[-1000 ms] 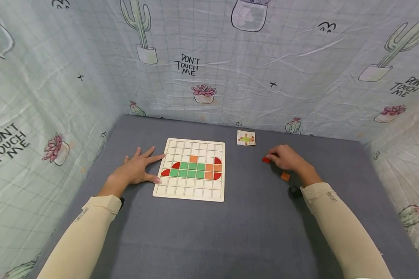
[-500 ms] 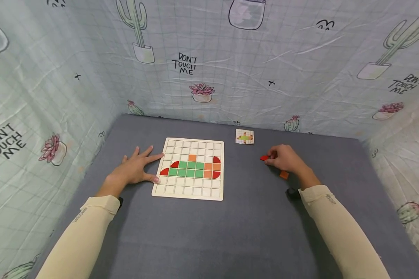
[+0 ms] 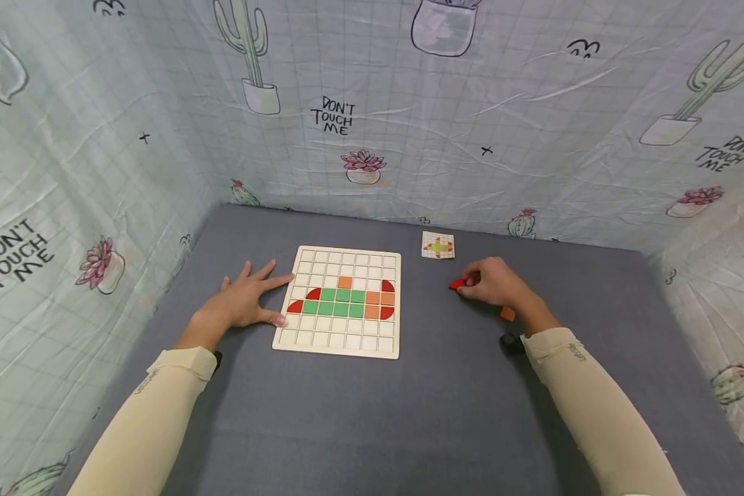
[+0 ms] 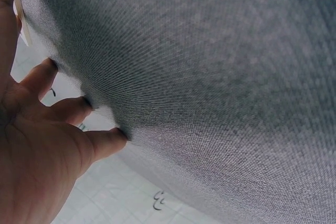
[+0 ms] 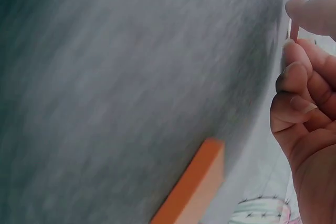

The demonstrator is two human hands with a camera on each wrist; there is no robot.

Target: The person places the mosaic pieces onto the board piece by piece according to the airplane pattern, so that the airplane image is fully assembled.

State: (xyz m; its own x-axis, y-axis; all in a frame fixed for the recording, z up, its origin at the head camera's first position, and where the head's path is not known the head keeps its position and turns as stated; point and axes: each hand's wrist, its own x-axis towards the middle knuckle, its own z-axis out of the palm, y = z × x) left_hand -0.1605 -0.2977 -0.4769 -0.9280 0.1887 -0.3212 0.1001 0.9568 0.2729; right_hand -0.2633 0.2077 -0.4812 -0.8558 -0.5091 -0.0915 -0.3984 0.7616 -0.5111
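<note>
My left hand (image 3: 238, 301) lies with fingers spread at the left edge of the white gridded board (image 3: 335, 339), thumb and forefinger touching its border. In the left wrist view three fingertips press on the grey cloth. On the board, green squares (image 3: 333, 302), orange squares (image 3: 372, 305) and red quarter-round tiles (image 3: 295, 306) form a shape across the middle rows. To the right of the board, my right hand (image 3: 492, 281) pinches a red tile (image 3: 456, 283) between thumb and forefinger, its other fingers curled in. An orange square tile (image 3: 507, 313) lies on the cloth below that wrist.
A small pattern card (image 3: 437, 245) with a coloured grid picture lies at the back, right of the board. The grey cloth-covered table (image 3: 322, 420) meets a printed fabric backdrop (image 3: 372, 124) at the back and on both sides.
My right hand has moved left with the red tile, away from the orange square and closer to the board. The left hand stays at the board's edge.
</note>
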